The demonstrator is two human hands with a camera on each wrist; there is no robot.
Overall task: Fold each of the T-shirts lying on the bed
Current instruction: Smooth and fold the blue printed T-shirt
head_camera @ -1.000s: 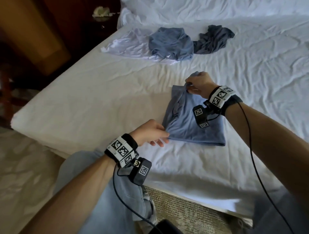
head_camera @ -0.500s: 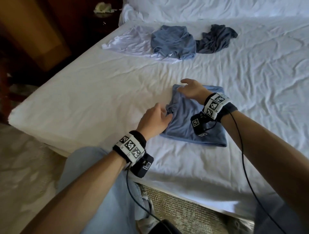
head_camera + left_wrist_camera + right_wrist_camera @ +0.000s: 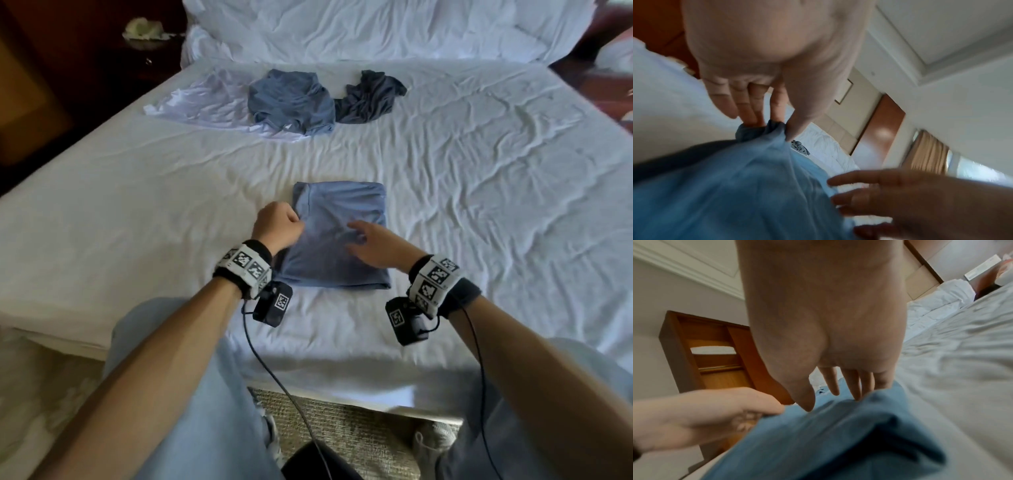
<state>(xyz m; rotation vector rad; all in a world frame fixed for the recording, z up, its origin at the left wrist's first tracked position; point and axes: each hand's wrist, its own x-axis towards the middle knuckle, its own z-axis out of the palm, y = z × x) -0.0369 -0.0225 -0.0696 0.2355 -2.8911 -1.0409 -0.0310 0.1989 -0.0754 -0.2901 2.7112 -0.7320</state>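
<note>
A light blue T-shirt lies folded into a rectangle near the bed's front edge. My left hand pinches a bunched fold on its left edge, thumb against fingers, as the left wrist view shows. My right hand lies on the shirt's middle with fingers straight and spread. Farther back on the bed lie a crumpled blue T-shirt, a dark grey T-shirt to its right, and a white T-shirt spread flat, partly under the blue one.
The white sheet is wrinkled. Pillows line the headboard end. A dark nightstand with a pale crumpled item stands at the far left. Carpet and my knees are below the bed's front edge.
My right hand let go of the shirt's far edge and came back flat onto its middle. My left hand moved up the left edge and pinched a fold. The shirt now lies squarer.
</note>
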